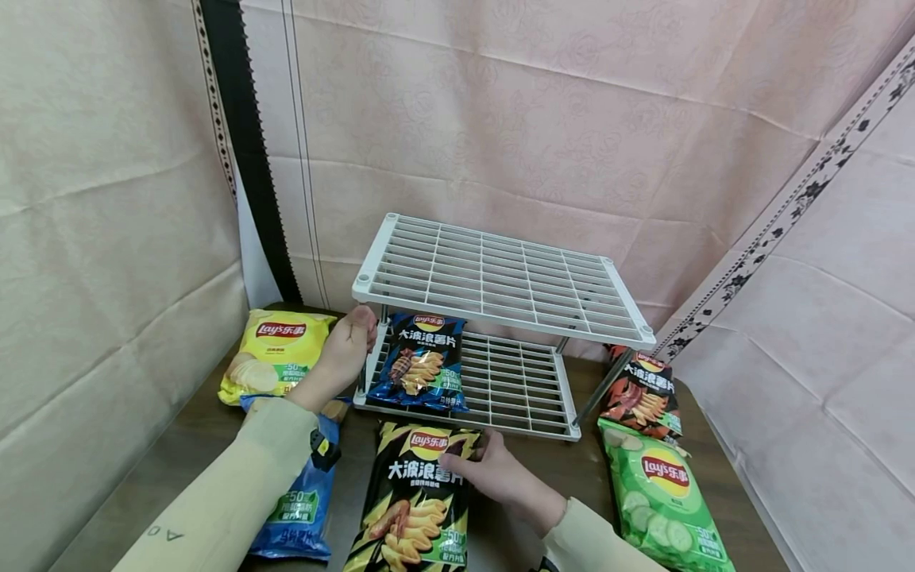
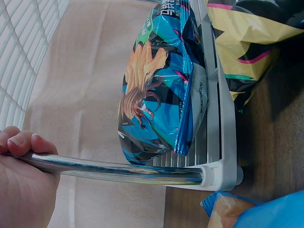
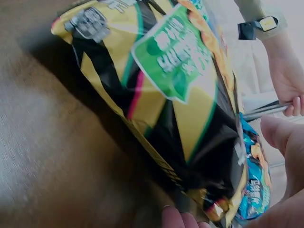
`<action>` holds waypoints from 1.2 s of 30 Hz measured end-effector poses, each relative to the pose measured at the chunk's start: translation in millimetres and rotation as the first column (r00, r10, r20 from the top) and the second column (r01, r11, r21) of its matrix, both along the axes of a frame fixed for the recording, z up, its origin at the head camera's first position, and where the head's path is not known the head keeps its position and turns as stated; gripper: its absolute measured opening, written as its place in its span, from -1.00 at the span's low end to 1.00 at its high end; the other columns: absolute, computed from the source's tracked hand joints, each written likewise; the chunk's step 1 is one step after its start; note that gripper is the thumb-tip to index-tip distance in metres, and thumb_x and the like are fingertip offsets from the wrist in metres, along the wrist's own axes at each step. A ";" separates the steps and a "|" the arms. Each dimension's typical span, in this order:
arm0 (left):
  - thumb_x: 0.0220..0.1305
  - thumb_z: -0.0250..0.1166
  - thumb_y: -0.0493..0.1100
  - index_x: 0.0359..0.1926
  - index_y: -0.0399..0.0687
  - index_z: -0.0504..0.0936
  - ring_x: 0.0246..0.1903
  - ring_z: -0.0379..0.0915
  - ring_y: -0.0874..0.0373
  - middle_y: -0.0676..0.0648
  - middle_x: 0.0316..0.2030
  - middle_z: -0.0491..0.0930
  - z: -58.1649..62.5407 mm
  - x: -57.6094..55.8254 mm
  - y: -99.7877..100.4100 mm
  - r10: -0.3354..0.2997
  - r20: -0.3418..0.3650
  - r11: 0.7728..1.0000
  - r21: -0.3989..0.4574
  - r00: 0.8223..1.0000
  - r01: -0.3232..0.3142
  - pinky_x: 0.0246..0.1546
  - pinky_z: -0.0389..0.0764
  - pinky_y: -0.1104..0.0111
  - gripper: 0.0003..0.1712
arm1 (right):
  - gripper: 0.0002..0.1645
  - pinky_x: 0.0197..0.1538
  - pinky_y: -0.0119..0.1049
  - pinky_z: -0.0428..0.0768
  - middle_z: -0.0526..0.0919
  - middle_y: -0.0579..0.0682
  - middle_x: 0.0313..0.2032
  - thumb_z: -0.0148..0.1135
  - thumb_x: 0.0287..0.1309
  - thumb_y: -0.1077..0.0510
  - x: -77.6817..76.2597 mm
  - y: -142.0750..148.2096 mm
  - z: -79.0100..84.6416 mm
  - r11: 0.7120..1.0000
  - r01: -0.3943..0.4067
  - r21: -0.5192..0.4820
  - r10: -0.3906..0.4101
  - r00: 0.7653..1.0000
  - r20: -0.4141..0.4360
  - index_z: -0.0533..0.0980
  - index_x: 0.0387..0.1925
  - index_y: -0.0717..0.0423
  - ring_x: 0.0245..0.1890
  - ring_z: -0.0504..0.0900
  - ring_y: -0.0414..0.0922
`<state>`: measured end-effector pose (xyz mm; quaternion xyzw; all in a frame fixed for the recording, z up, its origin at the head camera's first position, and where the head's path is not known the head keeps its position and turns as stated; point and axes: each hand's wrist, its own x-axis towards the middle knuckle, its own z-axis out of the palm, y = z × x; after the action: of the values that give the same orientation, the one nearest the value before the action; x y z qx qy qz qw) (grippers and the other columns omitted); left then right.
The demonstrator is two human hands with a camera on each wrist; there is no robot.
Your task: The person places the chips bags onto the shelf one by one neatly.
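My left hand [image 1: 341,356] grips a chrome post [image 2: 118,172] at the left front of a white two-tier wire rack [image 1: 370,266]; in the left wrist view its fingers curl round the metal. With thumb in front and fingers behind, my right hand [image 1: 509,477] pinches the upper right corner of a black-and-gold chip bag [image 1: 422,508]. This bag is in front of the rack, its printed face up. A blue-and-black chip bag [image 1: 422,361] leans back on the left part of the lower shelf [image 1: 515,389].
At the left lie a yellow chip bag [image 1: 275,349] and a blue one [image 1: 303,485], partly hidden by my left forearm. To the right, a black-and-red bag [image 1: 643,397] lies behind a green bag [image 1: 665,500]. Cloth curtains [image 1: 536,143] enclose the brown table [image 1: 171,477].
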<state>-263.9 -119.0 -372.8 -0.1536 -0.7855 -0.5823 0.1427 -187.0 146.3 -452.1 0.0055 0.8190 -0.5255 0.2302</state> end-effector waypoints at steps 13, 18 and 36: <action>0.43 -0.43 -0.01 -0.49 -0.36 0.21 -0.65 0.11 0.03 -0.12 -0.66 0.17 -0.7 -0.8 -0.3 -0.002 -0.005 1.000 -0.005 1.000 0.002 -0.55 0.22 0.31 -0.45 | -0.37 -0.20 -0.25 0.49 0.59 -0.05 -0.25 0.40 -0.17 -0.04 5.5 -20.1 -20.4 0.987 -0.069 -0.147 0.061 0.996 -0.060 0.39 -0.03 0.03 -0.28 0.58 -0.13; 0.42 -0.44 0.02 -0.48 -0.35 0.22 -0.64 0.13 0.03 -0.12 -0.65 0.18 -1.0 -0.6 -0.4 -0.007 0.000 1.000 -0.003 1.000 0.007 -0.54 0.23 0.30 -0.44 | -0.21 -0.14 -0.19 0.45 0.47 0.01 -0.15 0.43 -0.23 -0.05 7.4 -22.9 -23.0 0.995 -0.020 -0.101 0.015 0.999 -0.050 0.27 0.04 0.07 -0.22 0.52 -0.11; 0.43 -0.43 -0.01 -0.48 -0.33 0.23 -0.63 0.15 0.01 -0.12 -0.64 0.19 -1.4 -1.4 0.4 0.018 -0.004 1.000 -0.017 1.000 -0.018 -0.53 0.24 0.29 -0.46 | 0.13 -0.14 -0.12 0.44 0.36 0.16 -0.08 0.45 -0.26 -0.04 16.1 -29.5 -23.5 0.986 0.128 -0.106 -0.128 0.992 0.010 -0.14 0.13 0.20 -0.21 0.50 -0.06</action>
<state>-265.3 -118.7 -374.3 -0.1487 -0.7914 -0.5741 0.1482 -170.9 116.8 -475.5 0.0467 0.7876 -0.5820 0.1970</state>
